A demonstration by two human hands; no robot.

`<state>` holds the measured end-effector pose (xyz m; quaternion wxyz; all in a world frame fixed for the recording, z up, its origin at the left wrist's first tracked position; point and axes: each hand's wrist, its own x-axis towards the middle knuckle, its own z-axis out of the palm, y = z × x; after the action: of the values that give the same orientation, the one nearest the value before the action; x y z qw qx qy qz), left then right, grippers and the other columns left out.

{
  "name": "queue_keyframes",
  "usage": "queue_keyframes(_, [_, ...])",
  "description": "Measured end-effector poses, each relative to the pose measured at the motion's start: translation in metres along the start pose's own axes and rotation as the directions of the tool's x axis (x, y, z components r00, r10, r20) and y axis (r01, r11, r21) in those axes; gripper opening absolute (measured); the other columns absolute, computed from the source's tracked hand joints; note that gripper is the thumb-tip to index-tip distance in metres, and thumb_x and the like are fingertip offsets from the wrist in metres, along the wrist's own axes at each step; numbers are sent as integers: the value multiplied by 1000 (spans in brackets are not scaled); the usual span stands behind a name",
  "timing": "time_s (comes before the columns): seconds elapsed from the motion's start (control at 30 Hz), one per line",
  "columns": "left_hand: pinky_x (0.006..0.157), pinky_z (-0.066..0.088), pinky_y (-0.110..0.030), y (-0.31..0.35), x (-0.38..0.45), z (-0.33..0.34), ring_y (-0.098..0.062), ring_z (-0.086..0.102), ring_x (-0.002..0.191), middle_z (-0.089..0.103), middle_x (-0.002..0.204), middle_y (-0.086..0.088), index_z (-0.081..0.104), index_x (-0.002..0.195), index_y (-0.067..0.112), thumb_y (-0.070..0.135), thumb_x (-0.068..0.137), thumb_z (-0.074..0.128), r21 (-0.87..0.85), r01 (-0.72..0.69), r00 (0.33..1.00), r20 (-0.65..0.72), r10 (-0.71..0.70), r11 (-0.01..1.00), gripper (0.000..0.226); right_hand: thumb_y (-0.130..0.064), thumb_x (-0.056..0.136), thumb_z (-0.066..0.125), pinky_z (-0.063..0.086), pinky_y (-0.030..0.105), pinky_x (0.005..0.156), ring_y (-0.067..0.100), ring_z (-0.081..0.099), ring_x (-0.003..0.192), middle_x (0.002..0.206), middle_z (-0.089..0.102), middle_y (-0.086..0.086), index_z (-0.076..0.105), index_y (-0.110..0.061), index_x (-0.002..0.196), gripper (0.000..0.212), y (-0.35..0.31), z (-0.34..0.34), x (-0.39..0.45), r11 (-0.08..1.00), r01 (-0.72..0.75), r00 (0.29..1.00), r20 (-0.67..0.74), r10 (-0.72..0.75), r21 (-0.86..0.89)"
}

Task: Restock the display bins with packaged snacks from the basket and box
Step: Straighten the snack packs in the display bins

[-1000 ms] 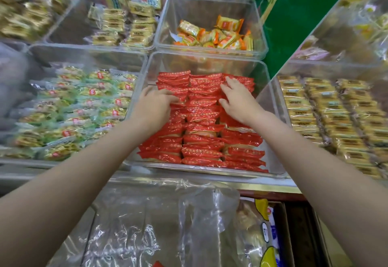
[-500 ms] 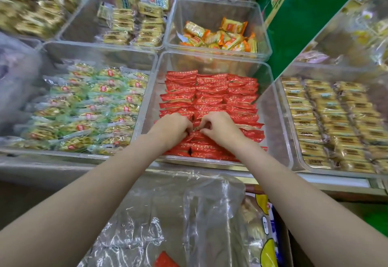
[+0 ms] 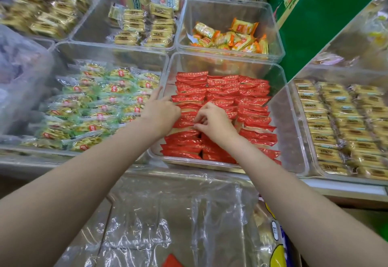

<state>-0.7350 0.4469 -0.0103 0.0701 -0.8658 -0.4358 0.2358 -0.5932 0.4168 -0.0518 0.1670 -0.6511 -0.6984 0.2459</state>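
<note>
We are squaring the red snack packets (image 3: 222, 90) in the clear bin (image 3: 279, 107) at 12 o'clock, left hand (image 3: 161, 112) resting flat with fingers apart, right hand (image 3: 214, 123) pinching one packet, keeping rows overlapped evenly.

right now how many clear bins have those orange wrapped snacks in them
1. Only the back bin, behind the bin of red packs that both hands work in, holds orange-wrapped snacks. Bins beyond the frame edges may be hidden.
</note>
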Motion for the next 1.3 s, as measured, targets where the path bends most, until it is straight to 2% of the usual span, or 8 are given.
queue_keyframes(0.23, [116, -1, -52, -1, 9, -6, -22, 40, 129, 61, 118, 0, 58, 110, 19, 21, 91, 52, 51, -44, 998, 50, 42, 998, 20, -13, 80, 72, 43, 23, 83, 9, 47, 83, 96, 51, -3, 74, -8, 90, 11, 1, -13, -1, 999, 47, 981, 187, -50, 23])
queue_keyframes(0.33, [115, 5, -45, -21, 11, -12, -20, 49, 121, 62, 115, 0, 61, 109, 20, 30, 90, 54, -39, -91, 995, 31, 93, 995, 23, -20, 84, 69, 39, 13, 69, 2, 52, 73, 84, 63, -10, 75, -11, 93, 14, 4, -30, 10, 985, -8, 999, 34, 2, 173])
queue_keyframes(0.43, [115, 11, -41, -33, 25, -13, -21, 52, 116, 65, 114, -2, 62, 111, 20, 24, 92, 46, -102, -28, 990, -141, 13, 994, 25, -16, 91, 60, 38, 19, 89, 15, 57, 105, 119, 64, 3, 66, -11, 114, 25, 13, -43, 32, 986, -90, 978, -175, 115, 144])
queue_keyframes(0.53, [115, 5, -45, -28, 40, -6, -19, 38, 132, 53, 133, 0, 51, 127, 20, 19, 95, 41, -75, -12, 992, -127, 2, 997, 34, -17, 96, 51, 17, 28, 113, 22, 26, 141, 154, 27, 8, 38, -8, 142, 49, 15, -33, 48, 991, -49, 997, 60, 57, -121])
queue_keyframes(0.67, [113, -5, -52, -19, 55, -2, -19, 21, 141, 44, 143, 3, 45, 135, 20, 20, 98, 38, 30, 1, 1000, 2, -1, 1000, 38, -16, 101, 33, 5, 39, 118, 19, 8, 146, 158, 11, 8, 18, -7, 149, 51, 13, -11, 41, 936, 36, 989, 146, 17, -351])
queue_keyframes(0.8, [113, -8, -51, -14, 60, -12, -21, 30, 138, 55, 132, -1, 56, 121, 17, 17, 95, 40, 88, 45, 997, 53, -49, 995, 29, -5, 100, 30, 6, 32, 117, 17, 10, 146, 158, 13, 8, 20, -6, 149, 50, 13, -10, 28, 961, 159, 972, 204, -113, -227])
queue_keyframes(1.0, [113, -8, -51, -13, 70, -7, -29, 13, 144, 26, 152, -14, 20, 146, 1, 22, 101, 28, 271, 50, 997, 36, -62, 961, 50, -6, 99, 30, -4, 39, 117, 16, -6, 146, 159, -6, 6, 1, -7, 150, 59, 8, -16, 74, 948, -49, 996, 57, 70, -316])
queue_keyframes(1.3, [112, -10, -54, -6, 73, -12, -28, 6, 145, 34, 150, -8, 38, 141, 12, 22, 98, 32, 218, 112, 988, 77, -132, 969, 44, -11, 101, 26, 1, 45, 117, 17, -2, 146, 159, -4, 1, 3, -13, 151, 56, 69, -58, 43, 865, -209, 955, 95, 280, -455])
